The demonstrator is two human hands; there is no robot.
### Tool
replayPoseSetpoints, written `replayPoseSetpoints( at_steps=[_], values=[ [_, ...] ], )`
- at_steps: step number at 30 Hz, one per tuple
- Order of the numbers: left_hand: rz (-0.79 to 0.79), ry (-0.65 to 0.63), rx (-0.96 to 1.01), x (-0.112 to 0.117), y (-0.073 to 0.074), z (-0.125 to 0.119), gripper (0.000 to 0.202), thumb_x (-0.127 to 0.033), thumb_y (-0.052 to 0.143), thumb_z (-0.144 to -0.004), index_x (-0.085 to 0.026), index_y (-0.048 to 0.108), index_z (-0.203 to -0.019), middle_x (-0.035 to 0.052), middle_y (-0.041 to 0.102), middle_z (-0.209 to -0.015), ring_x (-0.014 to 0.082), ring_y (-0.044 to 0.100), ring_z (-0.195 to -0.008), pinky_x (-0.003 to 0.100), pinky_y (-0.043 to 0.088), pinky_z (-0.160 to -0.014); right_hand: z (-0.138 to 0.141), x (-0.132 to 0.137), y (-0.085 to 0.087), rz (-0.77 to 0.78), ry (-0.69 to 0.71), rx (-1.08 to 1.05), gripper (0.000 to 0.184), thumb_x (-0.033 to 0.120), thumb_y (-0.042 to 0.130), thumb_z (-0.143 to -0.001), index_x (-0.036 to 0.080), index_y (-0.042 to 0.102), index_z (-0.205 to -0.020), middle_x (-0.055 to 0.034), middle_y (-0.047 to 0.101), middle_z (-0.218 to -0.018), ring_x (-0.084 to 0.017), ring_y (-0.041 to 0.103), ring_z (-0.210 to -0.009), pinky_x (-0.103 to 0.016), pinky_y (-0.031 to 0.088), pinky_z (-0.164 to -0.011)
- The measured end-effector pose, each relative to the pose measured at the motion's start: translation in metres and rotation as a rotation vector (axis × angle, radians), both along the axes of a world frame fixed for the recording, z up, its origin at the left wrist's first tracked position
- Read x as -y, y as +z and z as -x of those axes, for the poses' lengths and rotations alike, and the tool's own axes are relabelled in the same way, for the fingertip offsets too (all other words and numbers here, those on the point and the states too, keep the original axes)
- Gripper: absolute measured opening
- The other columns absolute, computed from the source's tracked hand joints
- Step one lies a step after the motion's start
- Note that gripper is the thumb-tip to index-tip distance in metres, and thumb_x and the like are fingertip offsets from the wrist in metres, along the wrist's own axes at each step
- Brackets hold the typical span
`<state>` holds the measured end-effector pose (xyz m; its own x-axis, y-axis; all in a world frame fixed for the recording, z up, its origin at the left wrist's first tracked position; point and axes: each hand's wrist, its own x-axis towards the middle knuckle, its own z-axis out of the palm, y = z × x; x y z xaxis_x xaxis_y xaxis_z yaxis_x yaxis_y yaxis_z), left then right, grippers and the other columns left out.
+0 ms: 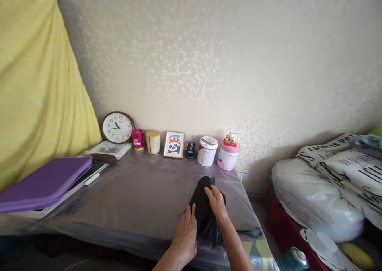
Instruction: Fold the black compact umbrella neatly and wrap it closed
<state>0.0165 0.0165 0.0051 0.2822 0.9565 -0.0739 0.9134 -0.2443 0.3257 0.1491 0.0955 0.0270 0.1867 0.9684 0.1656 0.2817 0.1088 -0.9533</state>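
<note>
A black plastic bag lies crumpled on the plastic-covered table near its front right corner. My left hand rests against the bag's left side, fingers together and thumb touching the black film. My right hand lies on top of the bag, its fingers curled and pinching the film near the upper end. The bag's lower part is hidden behind my wrists.
Along the wall stand a round clock, a red tin, a gold tin, a framed panda picture, a white jar and a pink jar. Purple folders lie left. Bagged bedding is piled right.
</note>
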Motion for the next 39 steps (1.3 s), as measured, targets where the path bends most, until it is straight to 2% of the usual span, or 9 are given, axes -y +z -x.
replayPoseSetpoints(
  at_steps=[7,12,16,20,23,27,29,32,39],
  values=[
    [-0.017,-0.01,0.018,-0.001,-0.009,0.001,0.076,-0.004,0.048,-0.058,0.002,0.027,-0.131,0.0225,0.015,-0.142,0.0287,0.019,-0.131,0.034,0.019,-0.107,0.016,-0.019,-0.016,0.005,0.041,-0.025,0.046,0.047,0.05,-0.073,0.011,0.061,-0.1,-0.0039,0.063,-0.07,-0.017,0.057,-0.068,-0.025,0.044,-0.059],
    [-0.08,-0.01,0.042,0.0,-0.006,0.002,0.075,-0.004,0.048,-0.057,-0.001,0.031,-0.13,0.0199,0.021,-0.141,0.027,0.022,-0.13,0.035,0.019,-0.107,0.019,-0.024,-0.027,0.035,0.032,0.057,0.051,0.044,0.051,-0.073,0.008,0.056,-0.109,-0.0055,0.065,-0.075,-0.019,0.06,-0.074,-0.027,0.046,-0.066],
    [-0.091,-0.015,0.043,0.001,-0.003,0.005,0.07,-0.004,0.046,-0.058,-0.003,0.035,-0.127,0.0191,0.024,-0.14,0.0253,0.024,-0.129,0.034,0.02,-0.107,0.018,-0.026,-0.029,0.052,0.027,0.198,0.044,0.039,0.05,-0.076,0.01,0.056,-0.109,-0.0087,0.066,-0.083,-0.021,0.061,-0.085,-0.029,0.045,-0.074],
    [-0.08,-0.024,0.049,0.002,-0.005,0.013,0.067,-0.008,0.043,-0.066,-0.001,0.027,-0.131,0.0191,0.023,-0.14,0.0235,0.023,-0.13,0.034,0.021,-0.107,0.018,-0.028,-0.028,0.098,0.045,0.286,0.043,0.037,0.049,-0.077,0.01,0.054,-0.111,-0.012,0.065,-0.092,-0.023,0.059,-0.096,-0.03,0.043,-0.079],
    [-0.053,-0.013,0.077,0.006,-0.006,0.021,0.06,-0.018,0.039,-0.077,0.0,0.023,-0.131,0.0201,0.029,-0.137,0.0236,0.03,-0.126,0.034,0.029,-0.103,0.018,-0.028,-0.027,0.102,0.085,0.297,0.043,0.039,0.047,-0.079,0.011,0.052,-0.111,-0.0088,0.066,-0.083,-0.022,0.062,-0.084,-0.03,0.044,-0.073],
    [-0.247,0.063,0.126,0.013,0.007,0.023,0.036,-0.023,0.031,-0.084,-0.009,0.042,-0.115,0.0153,0.048,-0.116,0.0233,0.048,-0.109,0.038,0.039,-0.092,0.021,-0.024,-0.019,0.127,0.254,0.193,0.038,0.041,0.039,-0.083,0.015,0.052,-0.105,-0.0033,0.066,-0.068,-0.016,0.062,-0.063,-0.026,0.044,-0.059],
    [-0.32,0.038,0.161,0.015,0.017,0.019,0.027,-0.02,0.028,-0.084,-0.015,0.049,-0.1,0.0103,0.051,-0.104,0.0211,0.051,-0.098,0.038,0.042,-0.086,0.023,-0.02,-0.012,0.114,0.339,0.157,0.034,0.041,0.036,-0.084,0.016,0.055,-0.098,-0.0031,0.068,-0.07,-0.015,0.062,-0.063,-0.025,0.044,-0.06],
    [-0.372,-0.04,0.193,0.013,0.024,0.009,0.026,-0.016,0.03,-0.082,-0.017,0.05,-0.099,0.0082,0.049,-0.105,0.02,0.049,-0.098,0.038,0.041,-0.087,0.026,-0.015,-0.005,0.088,0.392,0.213,0.03,0.038,0.038,-0.083,0.017,0.058,-0.089,-0.0027,0.069,-0.073,-0.014,0.061,-0.063,-0.025,0.045,-0.063],
    [-0.447,-0.057,0.159,-0.004,0.004,0.0,0.043,-0.015,0.036,-0.079,-0.015,0.041,-0.122,0.0102,0.042,-0.123,0.0233,0.04,-0.113,0.041,0.035,-0.097,0.026,-0.007,-0.001,-0.013,0.446,0.358,0.026,0.03,0.039,-0.084,0.021,0.063,-0.09,-0.0006,0.069,-0.076,-0.014,0.062,-0.072,-0.024,0.044,-0.068]
  ],
)
